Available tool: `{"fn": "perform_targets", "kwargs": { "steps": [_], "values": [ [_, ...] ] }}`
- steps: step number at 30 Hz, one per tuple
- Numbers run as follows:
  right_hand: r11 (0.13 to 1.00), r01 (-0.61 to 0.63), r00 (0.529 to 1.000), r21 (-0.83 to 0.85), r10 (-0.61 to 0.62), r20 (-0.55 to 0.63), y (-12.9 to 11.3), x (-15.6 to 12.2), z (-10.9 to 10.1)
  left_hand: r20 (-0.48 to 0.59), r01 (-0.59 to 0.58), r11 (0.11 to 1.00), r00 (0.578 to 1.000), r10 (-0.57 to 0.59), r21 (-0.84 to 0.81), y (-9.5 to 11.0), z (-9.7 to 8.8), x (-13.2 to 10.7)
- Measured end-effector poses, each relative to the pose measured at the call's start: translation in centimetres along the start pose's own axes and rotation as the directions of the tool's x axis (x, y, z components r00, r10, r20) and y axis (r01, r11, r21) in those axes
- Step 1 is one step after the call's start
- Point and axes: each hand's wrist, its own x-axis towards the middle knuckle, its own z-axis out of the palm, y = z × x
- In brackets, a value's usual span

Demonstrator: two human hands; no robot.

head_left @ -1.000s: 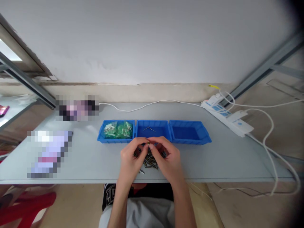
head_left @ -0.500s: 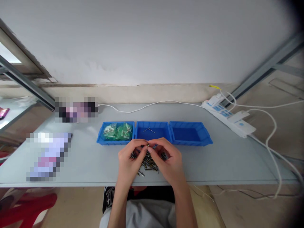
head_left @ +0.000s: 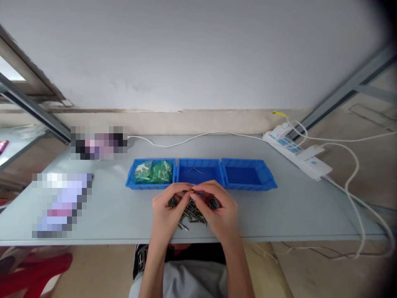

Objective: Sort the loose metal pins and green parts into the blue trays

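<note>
My left hand (head_left: 167,211) and my right hand (head_left: 217,209) meet fingertip to fingertip above a pile of small metal pins (head_left: 192,213) on the grey table (head_left: 279,207). Both hands pinch one small pin (head_left: 192,191) between thumbs and forefingers. Just behind the hands stand three blue trays in a row. The left tray (head_left: 151,173) holds green and silver parts, the middle tray (head_left: 199,170) holds a couple of thin pins, and the right tray (head_left: 248,174) shows nothing inside.
A white power strip (head_left: 294,155) with white cables lies at the back right. A white cable (head_left: 192,136) runs along the table's back edge. Two blurred objects lie at the left. A red stool (head_left: 34,271) stands below left.
Both hands stay pinched together on the pin over the pile, with only slight finger movement. The view has shifted a little.
</note>
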Motion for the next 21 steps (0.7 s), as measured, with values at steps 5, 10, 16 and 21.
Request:
{"fn": "perform_targets", "kwargs": {
  "steps": [5, 10, 16, 21],
  "values": [
    [1.000, 0.022, 1.000, 0.003, -0.022, -0.015, -0.2, 0.1, 0.3, -0.019, 0.009, 1.000, 1.000, -0.009, 0.003, 0.3, -0.1, 0.2],
    [0.999, 0.043, 0.999, -0.010, -0.043, -0.013, -0.7, 0.4, 0.8, -0.053, -0.022, 1.000, 0.998, 0.023, 0.010, -0.1, -0.1, 0.1],
    [0.977, 0.055, 0.988, -0.208, -0.082, -0.127, -1.4, 3.6, 0.0, -0.149, 0.024, 0.999, 0.989, -0.018, 0.041, 0.1, 0.0, -0.2],
    [0.909, -0.043, 0.986, -0.414, -0.028, -0.164, -0.8, 4.1, -2.2, -0.257, 0.101, 0.995, 0.961, -0.101, -0.012, -0.2, -0.4, -0.6]
  ]
}}
